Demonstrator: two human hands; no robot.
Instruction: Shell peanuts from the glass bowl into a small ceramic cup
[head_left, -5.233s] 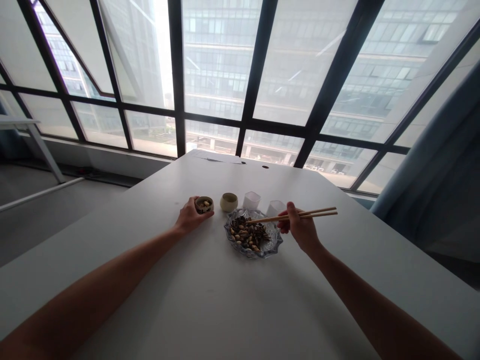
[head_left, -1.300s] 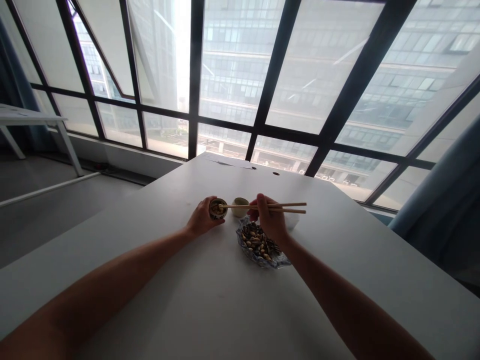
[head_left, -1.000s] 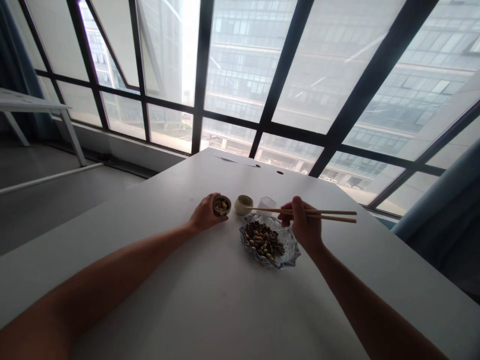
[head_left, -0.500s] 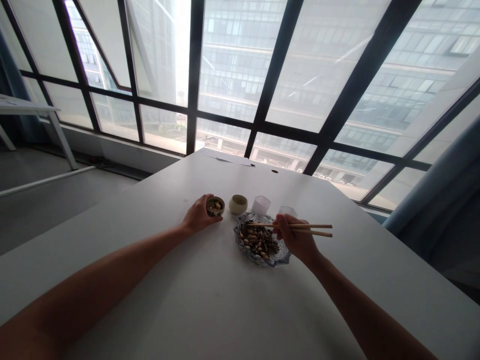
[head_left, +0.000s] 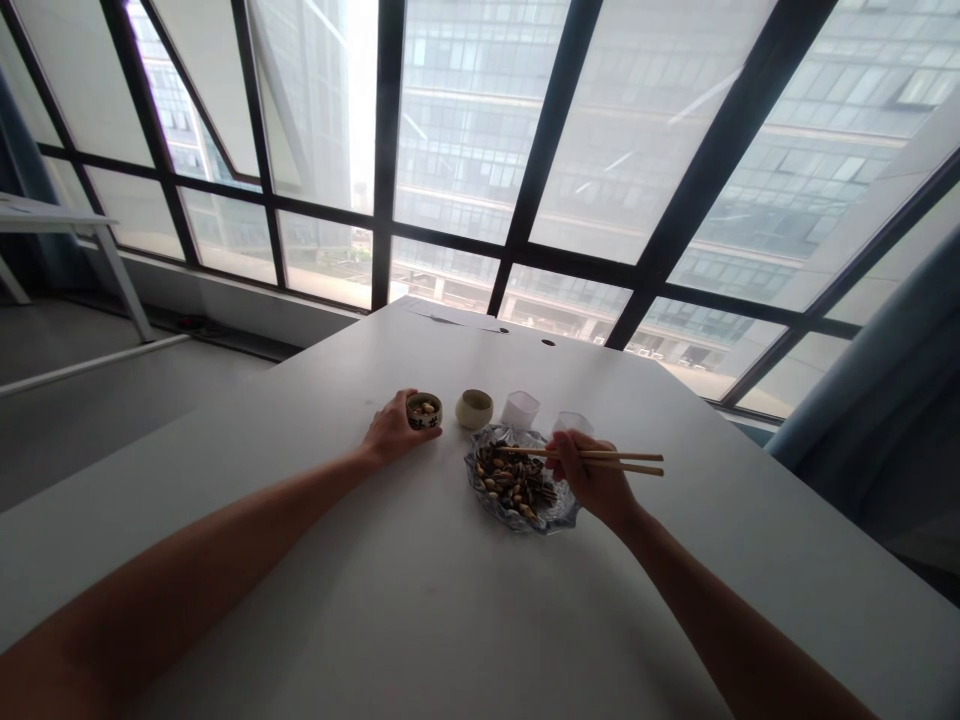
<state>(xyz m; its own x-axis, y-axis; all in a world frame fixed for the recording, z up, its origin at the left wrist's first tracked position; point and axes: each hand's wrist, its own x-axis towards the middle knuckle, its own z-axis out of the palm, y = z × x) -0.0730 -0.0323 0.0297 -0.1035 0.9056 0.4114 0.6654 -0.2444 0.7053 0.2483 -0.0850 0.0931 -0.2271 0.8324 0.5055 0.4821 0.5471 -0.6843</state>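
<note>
My left hand [head_left: 391,428] is wrapped round a small patterned cup [head_left: 424,420] that has a few nuts in it. My right hand [head_left: 591,474] grips a pair of wooden chopsticks [head_left: 622,462], whose tips point left over a scalloped glass bowl [head_left: 559,520]. In that bowl lies a mix of dark striped seeds and pale nuts [head_left: 517,482]. Whether the tips pinch a piece cannot be made out. Behind the bowl stand a plain pale-green cup [head_left: 474,411] and a translucent plastic cup [head_left: 520,410]. A second translucent cup [head_left: 573,424] is partly hidden by my right hand.
All of this stands on a white table [head_left: 360,590]. Sheets of paper [head_left: 457,318] and two dark round holes lie near its far edge. Tall windows rise beyond it. A blue curtain [head_left: 877,400] hangs at right, and another white table [head_left: 52,212] stands at far left.
My left hand and the patterned cup have shifted slightly left, and the cup now sits more upright, its patterned side showing. My right hand and the chopsticks have barely moved.
</note>
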